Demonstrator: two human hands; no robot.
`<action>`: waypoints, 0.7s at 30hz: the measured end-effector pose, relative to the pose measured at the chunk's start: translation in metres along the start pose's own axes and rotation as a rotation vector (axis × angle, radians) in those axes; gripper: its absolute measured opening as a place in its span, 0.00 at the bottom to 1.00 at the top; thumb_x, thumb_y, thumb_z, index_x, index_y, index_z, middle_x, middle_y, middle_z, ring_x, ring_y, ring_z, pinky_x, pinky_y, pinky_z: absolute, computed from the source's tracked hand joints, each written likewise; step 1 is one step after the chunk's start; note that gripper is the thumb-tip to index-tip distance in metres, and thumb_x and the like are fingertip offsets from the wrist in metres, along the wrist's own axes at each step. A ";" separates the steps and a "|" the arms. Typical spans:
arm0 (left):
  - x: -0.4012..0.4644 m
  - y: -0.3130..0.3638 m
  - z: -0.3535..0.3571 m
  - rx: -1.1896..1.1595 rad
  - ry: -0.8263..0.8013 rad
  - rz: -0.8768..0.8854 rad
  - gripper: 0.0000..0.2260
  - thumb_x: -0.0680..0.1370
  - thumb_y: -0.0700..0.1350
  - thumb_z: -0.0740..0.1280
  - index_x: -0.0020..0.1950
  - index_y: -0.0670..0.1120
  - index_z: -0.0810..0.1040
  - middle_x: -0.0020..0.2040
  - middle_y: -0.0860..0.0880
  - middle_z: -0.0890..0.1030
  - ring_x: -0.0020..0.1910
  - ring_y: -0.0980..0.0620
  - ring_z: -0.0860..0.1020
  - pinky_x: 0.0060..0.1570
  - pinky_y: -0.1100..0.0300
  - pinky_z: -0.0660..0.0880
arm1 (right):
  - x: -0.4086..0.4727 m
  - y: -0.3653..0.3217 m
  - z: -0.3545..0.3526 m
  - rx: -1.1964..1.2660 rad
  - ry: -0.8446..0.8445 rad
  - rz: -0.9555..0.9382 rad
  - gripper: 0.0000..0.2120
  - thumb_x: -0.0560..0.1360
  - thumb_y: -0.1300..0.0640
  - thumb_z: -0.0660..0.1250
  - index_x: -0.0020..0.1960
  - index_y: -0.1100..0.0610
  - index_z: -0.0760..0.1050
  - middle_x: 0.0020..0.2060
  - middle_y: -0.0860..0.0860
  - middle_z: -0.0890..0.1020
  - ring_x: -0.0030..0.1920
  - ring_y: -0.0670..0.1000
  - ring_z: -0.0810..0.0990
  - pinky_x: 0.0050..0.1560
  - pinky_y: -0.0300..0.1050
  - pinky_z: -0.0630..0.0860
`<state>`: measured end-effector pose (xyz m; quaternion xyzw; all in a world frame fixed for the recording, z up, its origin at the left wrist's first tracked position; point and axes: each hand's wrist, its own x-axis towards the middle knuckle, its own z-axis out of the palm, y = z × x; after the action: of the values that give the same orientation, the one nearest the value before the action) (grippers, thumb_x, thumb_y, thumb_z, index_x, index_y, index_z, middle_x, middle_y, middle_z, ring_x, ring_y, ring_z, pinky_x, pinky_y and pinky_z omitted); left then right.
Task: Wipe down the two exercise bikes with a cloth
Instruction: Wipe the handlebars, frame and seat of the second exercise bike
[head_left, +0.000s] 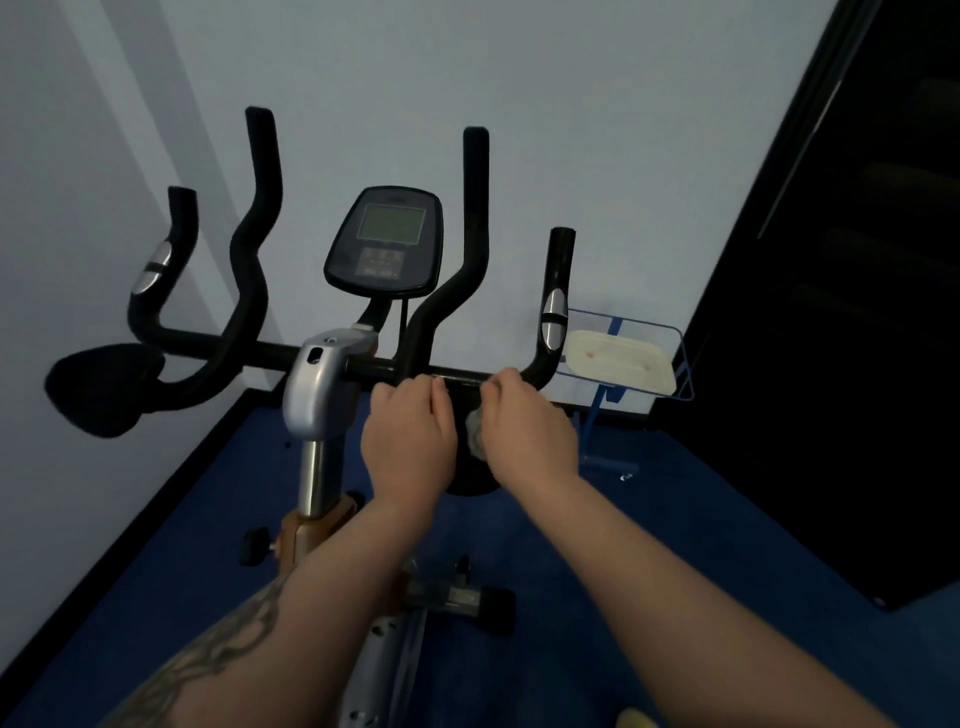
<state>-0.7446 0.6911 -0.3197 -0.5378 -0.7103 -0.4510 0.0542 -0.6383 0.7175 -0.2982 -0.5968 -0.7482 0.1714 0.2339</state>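
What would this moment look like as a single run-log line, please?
left hand: curled at handlebar | right hand: curled beside it | grey cloth: bunched between hands | console: untouched

The scene is dimly lit, with a cool bluish cast laid over the pale wall (571, 104). A broad diagonal band of lighter tone is seen on that wall at upper left. The tall black panel (857, 312) at far right is rendered almost without detail. Soft highlights are caught on the silver plastic stem housing (317, 384), left of the curled fingers (415, 395). Motion blur is visible on both hands and on the grey crumpled cloth (475, 434) between them. Straight lines are bent by wide-angle distortion towards the edges.
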 end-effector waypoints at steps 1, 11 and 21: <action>0.000 0.000 0.000 -0.007 0.001 0.002 0.14 0.81 0.45 0.60 0.37 0.43 0.74 0.31 0.56 0.61 0.36 0.46 0.72 0.30 0.48 0.72 | -0.013 0.003 0.004 0.002 0.041 -0.014 0.15 0.83 0.47 0.47 0.57 0.53 0.69 0.52 0.50 0.79 0.46 0.53 0.77 0.41 0.48 0.69; -0.004 0.000 0.002 -0.042 0.054 -0.068 0.14 0.82 0.44 0.57 0.40 0.42 0.75 0.31 0.56 0.64 0.37 0.47 0.72 0.30 0.50 0.71 | 0.035 -0.025 -0.008 -0.318 -0.268 -0.089 0.11 0.77 0.58 0.62 0.58 0.57 0.70 0.53 0.54 0.77 0.48 0.55 0.75 0.40 0.49 0.68; -0.003 -0.003 0.004 -0.027 0.060 -0.047 0.13 0.82 0.44 0.58 0.42 0.42 0.76 0.33 0.51 0.68 0.34 0.47 0.73 0.29 0.50 0.71 | 0.019 -0.011 -0.003 -0.383 -0.160 -0.102 0.06 0.76 0.58 0.62 0.52 0.57 0.67 0.47 0.55 0.79 0.41 0.54 0.74 0.36 0.48 0.65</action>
<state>-0.7440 0.6915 -0.3251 -0.5078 -0.7147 -0.4776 0.0574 -0.6488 0.7330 -0.2869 -0.5760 -0.8126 0.0609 0.0646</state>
